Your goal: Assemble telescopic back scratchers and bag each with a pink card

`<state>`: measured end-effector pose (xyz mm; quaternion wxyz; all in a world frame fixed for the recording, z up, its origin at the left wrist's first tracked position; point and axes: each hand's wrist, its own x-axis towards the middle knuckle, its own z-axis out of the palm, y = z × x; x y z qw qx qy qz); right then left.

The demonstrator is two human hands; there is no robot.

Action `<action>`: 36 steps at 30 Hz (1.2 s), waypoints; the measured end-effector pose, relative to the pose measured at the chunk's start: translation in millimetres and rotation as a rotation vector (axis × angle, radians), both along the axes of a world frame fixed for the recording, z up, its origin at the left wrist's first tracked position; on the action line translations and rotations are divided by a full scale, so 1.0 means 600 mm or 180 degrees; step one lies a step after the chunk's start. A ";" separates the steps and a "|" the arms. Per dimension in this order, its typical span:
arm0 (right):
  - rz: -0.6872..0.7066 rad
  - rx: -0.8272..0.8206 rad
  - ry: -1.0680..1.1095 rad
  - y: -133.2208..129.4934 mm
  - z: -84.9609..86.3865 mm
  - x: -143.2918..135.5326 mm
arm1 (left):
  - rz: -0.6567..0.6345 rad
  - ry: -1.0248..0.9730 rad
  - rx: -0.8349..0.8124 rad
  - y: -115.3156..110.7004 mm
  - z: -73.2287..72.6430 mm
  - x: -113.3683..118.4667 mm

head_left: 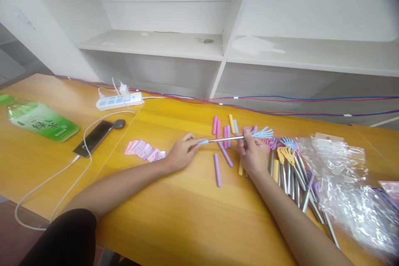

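A telescopic back scratcher (226, 139) with a metal rod and a light blue hand-shaped head is stretched level between my hands. My left hand (182, 151) is closed on its blue handle end. Near the scratcher's head, my right hand (253, 156) pinches the rod. Loose coloured handle tubes, among them a purple tube (217, 170) and a yellow tube (232, 124), lie on the table between and beyond the hands. Beside my right hand is a pile of back scratchers (291, 170) with yellow, purple, pink and blue heads, partly hidden by that hand.
Clear plastic bags (355, 199) cover the table's right side. Small printed cards (145, 150) lie fanned left of my left hand. Farther left are a phone (93, 138) with a cable, a green tea bottle (42, 120) and a power strip (120, 101). White shelving (156, 45) stands behind.
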<state>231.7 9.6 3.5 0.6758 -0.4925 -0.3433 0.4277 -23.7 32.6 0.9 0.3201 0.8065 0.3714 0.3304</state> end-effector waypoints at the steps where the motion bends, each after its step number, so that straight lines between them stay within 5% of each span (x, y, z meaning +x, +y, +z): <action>1: 0.0041 -0.0025 0.0016 0.001 0.002 0.002 | -0.0006 -0.0012 -0.0014 0.000 0.001 0.000; 7: 0.0397 -0.0255 0.0098 0.010 0.030 0.030 | 0.0056 -0.0155 -0.0032 0.001 0.002 0.000; 15: -0.0046 -0.0254 -0.0226 0.017 0.058 0.094 | 0.0174 -0.0207 -0.0056 -0.001 0.009 -0.001; 20: 0.0471 -0.0521 -0.1698 -0.009 0.102 0.122 | 0.0241 -0.0163 0.0453 0.016 0.071 -0.019; 25: 0.0867 0.0029 -0.3102 -0.030 0.145 0.137 | 0.0184 -0.0030 0.1387 0.046 0.161 -0.061; 30: 0.0275 0.1257 -0.4513 -0.038 0.168 0.138 | 0.0013 0.0529 0.2391 0.053 0.211 -0.093; 36: -0.0469 0.1988 -0.5078 -0.060 0.195 0.126 | -0.0148 0.0991 0.2912 0.046 0.241 -0.112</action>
